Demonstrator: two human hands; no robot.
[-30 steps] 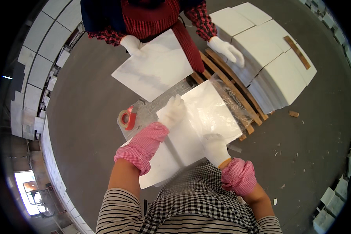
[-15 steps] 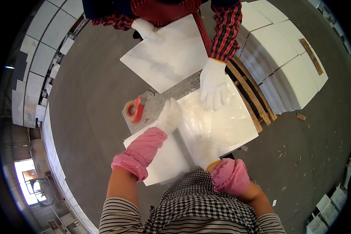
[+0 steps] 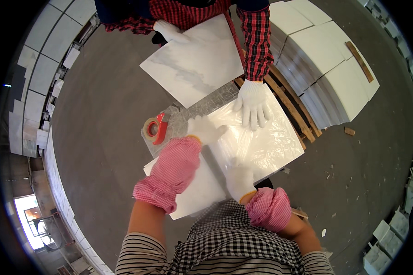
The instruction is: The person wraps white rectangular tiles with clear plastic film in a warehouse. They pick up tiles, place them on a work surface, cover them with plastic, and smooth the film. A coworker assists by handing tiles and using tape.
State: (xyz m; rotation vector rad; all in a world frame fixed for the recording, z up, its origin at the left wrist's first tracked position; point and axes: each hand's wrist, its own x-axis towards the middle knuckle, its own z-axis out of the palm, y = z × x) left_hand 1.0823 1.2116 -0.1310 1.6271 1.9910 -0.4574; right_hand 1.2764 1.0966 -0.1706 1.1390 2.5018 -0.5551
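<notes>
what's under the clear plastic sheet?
Through the plastic sheet a white square tile shows, its bare corner sticking out at lower left. Three gloved hands press on top: left hand, right hand, co-worker's hand. What supports the tile is covered.

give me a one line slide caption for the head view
Gloved left hand and right hand press a clear plastic sheet over a white tile, a co-worker's gloved hand helping.

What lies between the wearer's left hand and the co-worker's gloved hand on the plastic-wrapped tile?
In the head view, only crinkled clear plastic film over the white tile lies between the left hand and the co-worker's hand; nothing else sits there.
</notes>
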